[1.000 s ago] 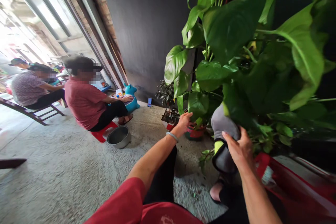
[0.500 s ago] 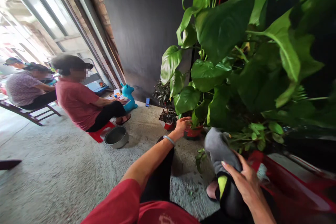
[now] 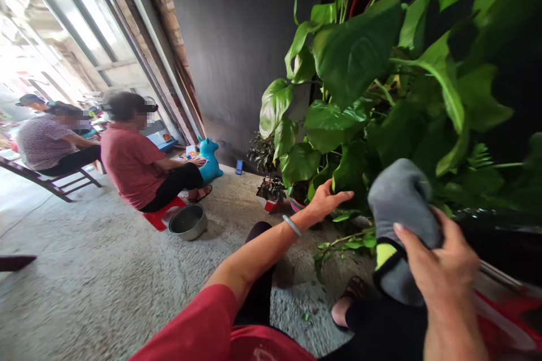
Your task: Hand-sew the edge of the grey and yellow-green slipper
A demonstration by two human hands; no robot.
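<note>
Right hand (image 3: 444, 259) grasps grey cloth (image 3: 400, 197); left hand (image 3: 325, 202), at the cloth's nine o'clock beside a leaf (image 3: 350, 169), hold unclear, should support gently.

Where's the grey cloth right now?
Head view, right of centre: the grey cloth is held in the right hand, in front of the leafy plant.

The leafy plant (image 3: 355, 51) fills the upper right, before the panel (image 3: 237, 56). By its lower leaves is the left hand (image 3: 328, 201); rightward, the right hand (image 3: 449, 265) holds the piece of cloth (image 3: 400, 203). Leftward along the panel's foot stand the potted shrub (image 3: 265, 152), phone (image 3: 239, 167) and animal-shaped toy (image 3: 209, 159). Left of centre, the basin (image 3: 191, 231) stands beside a stool (image 3: 158, 219) bearing a person (image 3: 127, 166).
</note>
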